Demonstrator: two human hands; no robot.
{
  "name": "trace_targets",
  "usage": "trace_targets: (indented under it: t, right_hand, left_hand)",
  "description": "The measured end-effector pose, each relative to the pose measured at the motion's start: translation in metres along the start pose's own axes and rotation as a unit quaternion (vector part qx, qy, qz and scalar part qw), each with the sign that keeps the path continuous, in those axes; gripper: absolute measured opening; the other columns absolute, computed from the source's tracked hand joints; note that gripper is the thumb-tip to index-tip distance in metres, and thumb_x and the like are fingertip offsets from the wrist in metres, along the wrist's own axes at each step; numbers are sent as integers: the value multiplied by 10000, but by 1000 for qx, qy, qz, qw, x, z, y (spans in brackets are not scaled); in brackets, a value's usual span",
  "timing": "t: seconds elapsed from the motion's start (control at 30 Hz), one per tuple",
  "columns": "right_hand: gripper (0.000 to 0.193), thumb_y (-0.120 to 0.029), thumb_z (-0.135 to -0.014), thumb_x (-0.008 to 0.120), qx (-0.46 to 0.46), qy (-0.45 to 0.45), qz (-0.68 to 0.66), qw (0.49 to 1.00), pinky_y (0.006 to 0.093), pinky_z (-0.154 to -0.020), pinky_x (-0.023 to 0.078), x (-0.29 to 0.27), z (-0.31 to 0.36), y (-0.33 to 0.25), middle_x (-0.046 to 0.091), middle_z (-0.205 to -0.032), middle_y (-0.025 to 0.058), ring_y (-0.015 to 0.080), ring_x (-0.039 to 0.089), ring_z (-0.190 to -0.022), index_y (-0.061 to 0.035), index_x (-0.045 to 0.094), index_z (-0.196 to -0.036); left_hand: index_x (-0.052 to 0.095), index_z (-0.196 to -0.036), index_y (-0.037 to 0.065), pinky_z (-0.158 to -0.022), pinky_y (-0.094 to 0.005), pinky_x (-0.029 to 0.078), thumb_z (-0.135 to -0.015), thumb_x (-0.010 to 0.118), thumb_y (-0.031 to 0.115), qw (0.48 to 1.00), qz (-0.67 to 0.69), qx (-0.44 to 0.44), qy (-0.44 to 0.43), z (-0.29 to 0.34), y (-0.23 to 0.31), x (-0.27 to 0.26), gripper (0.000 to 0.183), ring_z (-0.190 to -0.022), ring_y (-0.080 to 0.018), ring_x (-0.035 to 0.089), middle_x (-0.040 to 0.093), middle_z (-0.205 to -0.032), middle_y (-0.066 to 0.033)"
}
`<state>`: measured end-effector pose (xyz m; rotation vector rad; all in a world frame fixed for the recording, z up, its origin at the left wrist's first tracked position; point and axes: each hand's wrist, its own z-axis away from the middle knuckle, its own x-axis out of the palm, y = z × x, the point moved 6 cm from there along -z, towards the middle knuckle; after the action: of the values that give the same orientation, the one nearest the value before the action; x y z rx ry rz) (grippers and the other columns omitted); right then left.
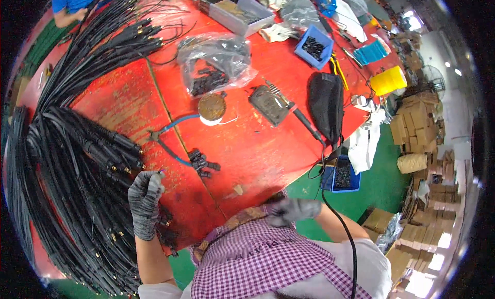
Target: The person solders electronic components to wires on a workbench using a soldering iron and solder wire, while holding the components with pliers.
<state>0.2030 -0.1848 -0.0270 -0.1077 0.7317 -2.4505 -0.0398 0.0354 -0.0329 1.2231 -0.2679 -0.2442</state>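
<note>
My left hand (146, 196), in a grey knitted glove, is closed beside the thick bundles of black cables (67, 160). Whatever its fingertips pinch is too small to make out. My right hand (294, 211), gloved the same way, is near the table's front edge before the checked apron (258, 252); motion smears its fingers. Blue-handled cutters (164, 134) lie beyond my left hand, a handle end by a small pile of black connectors (202, 162). Past them sits a round brown tin (212, 107). A soldering iron (296, 113) rests by a dark metal block (268, 104).
On the red table (247, 160) lie a plastic bag of black parts (214, 64), a blue bin (314, 46), a black pouch (326, 105) and yellow-handled pliers (338, 71). A black cord (346, 221) passes my right arm. Another person's arm (69, 16) shows far left.
</note>
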Motion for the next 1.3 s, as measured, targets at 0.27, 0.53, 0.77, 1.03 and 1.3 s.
trace_targets:
  t: [0.27,0.53,0.77,1.03,1.3]
  right_hand:
    - [174,-223,-788,487,321,382,467,730,310,-593,464,-215,164,234,588,-793,45,169,565,-735,-94,559,-881]
    - [320,-261,-695,597,-32,657,305,689,370,-757,437,-436,86,61,581,-874,177,318,554,-849,-35,572,-919]
    - [461,-295,-605,647,71,559,302,769,369,-796,443,-520,-12,41,569,-977,186,311,543,-927,-38,570,-979]
    - [817,-461,-595,595,136,539,188,810,436,-967,287,-536,-39,71,305,-1300,189,352,340,-1172,-142,299,-1287]
    - [705,-423,-682,482,111,577,217,779,438,-983,250,-532,-47,71,335,-1277,189,371,300,-1187,-105,298,-1283]
  left_hand:
    - [550,-840,45,-495,-155,371,-819,540,116,999,0,-31,-12,-10,-3,11,75,-544,-28,450,563,-750,8]
    - [532,-848,61,-453,-178,355,-822,542,159,996,-81,-1,45,-7,9,11,102,-525,-45,441,561,-756,-6]
    - [519,-819,64,-444,-170,339,-824,539,167,982,-165,-23,87,-2,23,9,105,-518,-53,444,556,-758,-26]
    - [534,-759,55,-428,-167,309,-827,530,131,976,-194,-25,99,-16,29,30,103,-480,-37,414,497,-599,22]
    - [535,-775,76,-417,-157,318,-821,546,151,982,-171,-1,75,-31,14,31,89,-471,-31,413,512,-617,31]
